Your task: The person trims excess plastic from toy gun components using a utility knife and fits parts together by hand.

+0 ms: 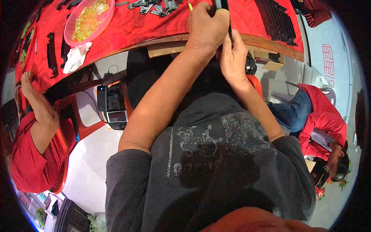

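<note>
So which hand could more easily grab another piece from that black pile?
Probably left: the left hand is beside the pile; the right hand sits farther back, behind it.

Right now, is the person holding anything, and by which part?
Both hands, left hand and right hand, grip a narrow black plastic strip along its lower stretch; its upper end leaves the picture.

I see a bench (154,27) covered in a red patterned cloth, its wooden edge curving across the top of my view. On it: a round pink plastic basket (89,17) of small yellow pieces at far left, a crumpled white cloth (76,57) near the edge below it, a heap of small grey-black plastic parts (154,7) at top centre, and rows of black strip parts (279,19) at right.
</note>
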A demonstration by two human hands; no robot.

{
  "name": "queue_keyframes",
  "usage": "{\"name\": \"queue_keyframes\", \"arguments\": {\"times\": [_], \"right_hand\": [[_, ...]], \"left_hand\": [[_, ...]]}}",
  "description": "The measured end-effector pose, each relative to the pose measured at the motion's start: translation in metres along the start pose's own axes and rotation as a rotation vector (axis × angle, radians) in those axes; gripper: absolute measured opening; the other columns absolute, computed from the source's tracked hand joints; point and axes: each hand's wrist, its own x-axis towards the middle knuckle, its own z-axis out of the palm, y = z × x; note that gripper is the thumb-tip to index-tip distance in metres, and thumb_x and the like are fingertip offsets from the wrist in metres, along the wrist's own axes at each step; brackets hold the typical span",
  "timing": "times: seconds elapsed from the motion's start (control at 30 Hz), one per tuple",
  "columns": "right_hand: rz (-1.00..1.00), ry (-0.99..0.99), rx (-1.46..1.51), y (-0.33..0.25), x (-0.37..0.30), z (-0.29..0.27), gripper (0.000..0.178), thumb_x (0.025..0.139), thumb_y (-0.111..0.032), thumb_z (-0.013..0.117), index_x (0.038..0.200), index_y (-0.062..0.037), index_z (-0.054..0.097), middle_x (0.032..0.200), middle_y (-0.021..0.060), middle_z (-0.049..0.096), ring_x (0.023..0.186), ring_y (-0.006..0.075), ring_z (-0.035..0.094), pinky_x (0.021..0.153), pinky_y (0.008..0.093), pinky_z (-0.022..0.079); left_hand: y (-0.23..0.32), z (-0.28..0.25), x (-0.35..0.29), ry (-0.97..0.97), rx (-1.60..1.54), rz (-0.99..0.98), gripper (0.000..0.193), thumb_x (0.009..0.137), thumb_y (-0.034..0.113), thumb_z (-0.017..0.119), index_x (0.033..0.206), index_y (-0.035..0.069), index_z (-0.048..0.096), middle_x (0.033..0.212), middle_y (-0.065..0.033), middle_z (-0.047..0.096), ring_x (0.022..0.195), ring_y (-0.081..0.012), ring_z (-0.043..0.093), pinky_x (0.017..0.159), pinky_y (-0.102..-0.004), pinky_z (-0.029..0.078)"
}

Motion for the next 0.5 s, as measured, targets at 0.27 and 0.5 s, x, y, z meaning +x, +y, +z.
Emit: {"name": "queue_keyframes", "arguments": {"times": [0.27,0.5], "right_hand": [[0.167,-0.243,0.163,-0.011,0.011,-0.006,0.029,0.100,-0.023,0.042,0.095,0.0027,0.054,0.064,0.0084,0.057,0.058,0.0154,0.056,0.057,0.0298,0.045],[0.152,-0.166,0.261,-0.002,0.012,0.003,0.031,0.100,-0.025,0.041,0.093,0.0015,0.054,0.064,0.0037,0.055,0.059,0.0100,0.053,0.053,0.0281,0.043]], "left_hand": [[-0.012,-0.007,0.001,0.209,0.440,0.158,0.027,0.073,0.019,0.056,0.079,-0.006,0.059,0.069,-0.0227,0.063,0.070,-0.0372,0.064,0.070,-0.0456,0.049],[-0.015,-0.001,0.001,0.220,0.496,0.338,0.024,0.071,0.019,0.057,0.075,-0.005,0.055,0.069,-0.0235,0.061,0.070,-0.0397,0.061,0.069,-0.0468,0.047]]}}
